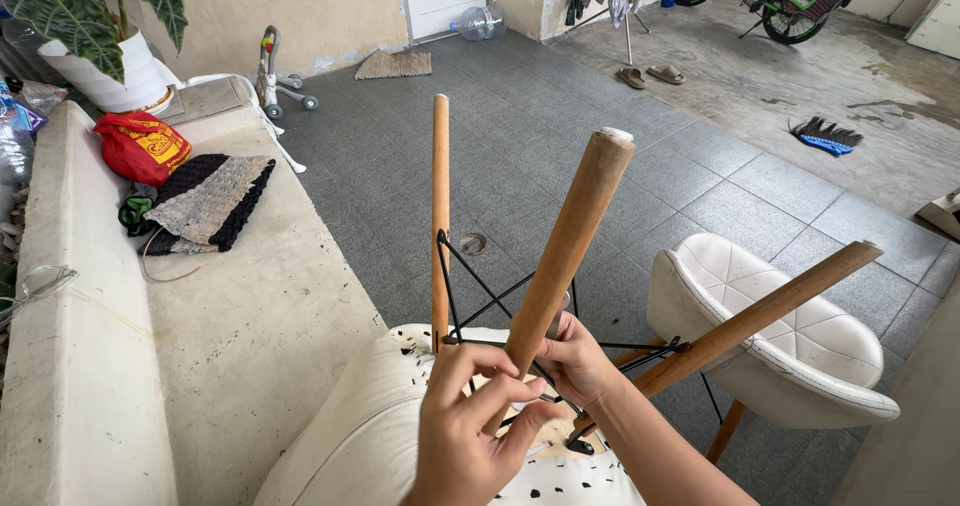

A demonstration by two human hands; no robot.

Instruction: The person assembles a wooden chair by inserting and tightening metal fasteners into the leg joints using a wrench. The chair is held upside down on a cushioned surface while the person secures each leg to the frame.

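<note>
Step in hand: we judge this to be work at the base of the middle wooden leg (570, 246) of the upturned white chair (350, 436), where the leg meets the black wire bracing (480, 301) on the seat's underside.
Left hand (465, 426): our fingers are curled partly closed, the tips pinched against the foot of the middle leg; whether they hold a small fastener we cannot tell.
Right hand (575, 361): it wraps loosely around the same leg from the far side, fingers bent in, steadying it just above the bracing.
Where the chair is: it lies upside down right in front of us, its seat against the near right edge of the pale concrete bench (200, 346), three legs pointing up and away.
Other legs: the upright leg (440, 216) stands just left of our hands; the slanted leg (760, 311) runs off to the right.
Next move, as we judge it: a firm grip low on the leg and a controlled turn or push at the joint, with the fingers kept out of the wires.
Edges: the slanted leg reaches toward the second white chair (800, 346), which stands near.
Open room: the grey tiled floor (560, 126) beyond the legs gives space to swing; on the bench, the folded knitted cloth (210, 201) and red bag (142, 148) lie well apart at the far end.
</note>
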